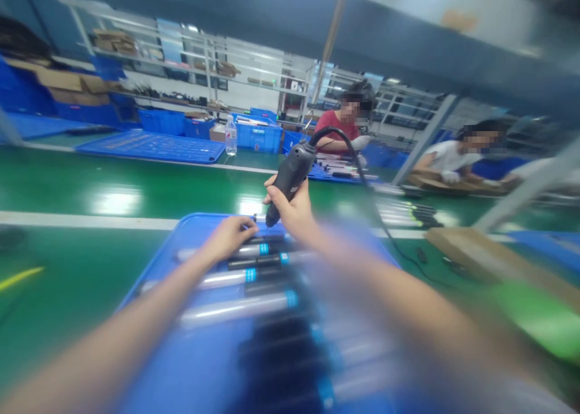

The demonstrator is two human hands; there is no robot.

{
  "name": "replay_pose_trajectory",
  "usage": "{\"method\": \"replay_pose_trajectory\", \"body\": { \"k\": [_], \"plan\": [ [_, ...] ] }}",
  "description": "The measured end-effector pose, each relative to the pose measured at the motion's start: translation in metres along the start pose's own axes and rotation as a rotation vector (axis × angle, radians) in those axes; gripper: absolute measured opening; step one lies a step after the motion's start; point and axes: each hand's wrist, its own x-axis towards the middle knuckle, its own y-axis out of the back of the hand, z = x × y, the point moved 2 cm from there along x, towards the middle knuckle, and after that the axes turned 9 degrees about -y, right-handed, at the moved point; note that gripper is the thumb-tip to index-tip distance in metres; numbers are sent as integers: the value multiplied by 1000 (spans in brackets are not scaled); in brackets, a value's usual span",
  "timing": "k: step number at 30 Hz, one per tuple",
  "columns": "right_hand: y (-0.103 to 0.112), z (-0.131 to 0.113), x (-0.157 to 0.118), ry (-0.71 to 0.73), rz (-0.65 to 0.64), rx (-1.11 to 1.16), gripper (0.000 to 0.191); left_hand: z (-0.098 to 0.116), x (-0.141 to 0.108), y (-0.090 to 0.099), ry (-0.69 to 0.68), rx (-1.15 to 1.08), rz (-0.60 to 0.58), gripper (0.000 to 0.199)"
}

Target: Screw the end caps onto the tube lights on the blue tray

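Observation:
My right hand (294, 211) is wrapped round a black corded electric screwdriver (292, 169). The tool is tilted, its narrow end pointing down at the far part of a blue tray (158, 251) and its cable looping from the top. Close to that end, on the left, my left hand (231, 236) has its fingers curled together; what they hold, if anything, is hidden. Below both hands lie several clear tubes (240, 308) with black handles and light-blue bands, side by side on the tray. The nearer ones are blurred.
A green workbench (67, 181) surrounds the tray. The tool's black cable (380, 214) runs down on the right, near a cardboard piece (480, 251). Beyond stand a water bottle (231, 136) and blue bins (258, 135). Co-workers (338, 124) sit across; a sloping metal post (426, 139) stands at right.

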Motion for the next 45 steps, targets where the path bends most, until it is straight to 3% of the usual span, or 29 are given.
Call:
{"method": "replay_pose_trajectory", "body": {
  "k": [6, 8, 11, 14, 17, 22, 26, 29, 34, 45],
  "plan": [
    [77, -8, 2, 29, 194, -177, 38, -5, 5, 10, 19, 263, -48, 47],
    [99, -10, -2, 11, 275, -230, 37, -1, 21, 5, -25, 327, -65, 46],
    [113, -16, -8, -19, 346, -285, 37, 8, 57, -12, -69, 405, -109, 48],
    [114, -26, -13, -42, 323, -320, 35, 12, 87, -25, -75, 443, -203, 45],
    [115, -33, -17, -30, 296, -314, 34, 10, 92, -23, -108, 438, -246, 38],
    [121, -29, -20, 19, 298, -283, 31, -11, 47, 18, -144, 399, -215, 48],
    [107, -13, -15, 15, 269, -221, 30, -28, 4, 44, -110, 350, -272, 57],
    [89, -1, -7, -6, 223, -179, 33, -33, -13, 46, -104, 270, -286, 58],
    [69, 12, 2, -26, 150, -155, 36, -30, -16, 37, -99, 206, -270, 58],
    [78, 28, 2, -16, 174, -222, 36, -27, -15, 34, -107, 188, -303, 59]
  ]
}}
